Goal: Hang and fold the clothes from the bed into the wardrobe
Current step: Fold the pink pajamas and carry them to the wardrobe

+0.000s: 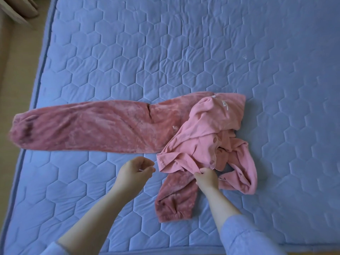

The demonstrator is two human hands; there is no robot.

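Two hands work at the near edge of the clothes; the right hand (207, 178) has its fingers (202, 171) pinched on the thin lower hem of a pink top (207, 129), thumb and fingertips closed on a fold of smooth cloth; the left hand (136, 172), just left of the hem's corner, has loosely curled fingers (147, 166), thumb near forefinger, gripping nothing and apart from the cloth. Beyond the right fingers the top lies crumpled, its round buttons showing, one sleeve looped to their right. Under it, stretching far left of both hands, lie plush pink trousers (92, 126), fuzzy and darker; one leg runs long and straight, the other comes back beneath the right wrist. All rests on a blue bed cover (184, 52) quilted in hexagons.
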